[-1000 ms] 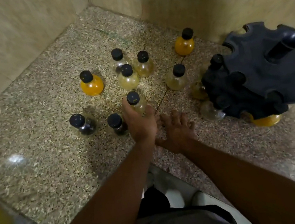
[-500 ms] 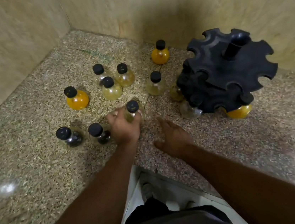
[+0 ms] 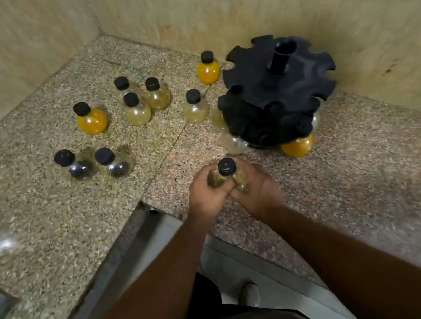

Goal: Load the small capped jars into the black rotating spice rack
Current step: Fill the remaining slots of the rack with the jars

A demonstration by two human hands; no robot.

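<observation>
Where both hands [image 3: 234, 193] meet, pale-yellow jar [image 3: 226, 177].

Eight jars [image 3: 137, 109] stand on the counter [image 3: 40, 233] left of the rack [image 3: 275, 93].

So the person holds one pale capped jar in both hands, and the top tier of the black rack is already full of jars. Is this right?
Not quite. In the head view both hands, left and right, do hold the pale jar, but the black rack's top tier slots are empty; jars hang only lower.
</observation>
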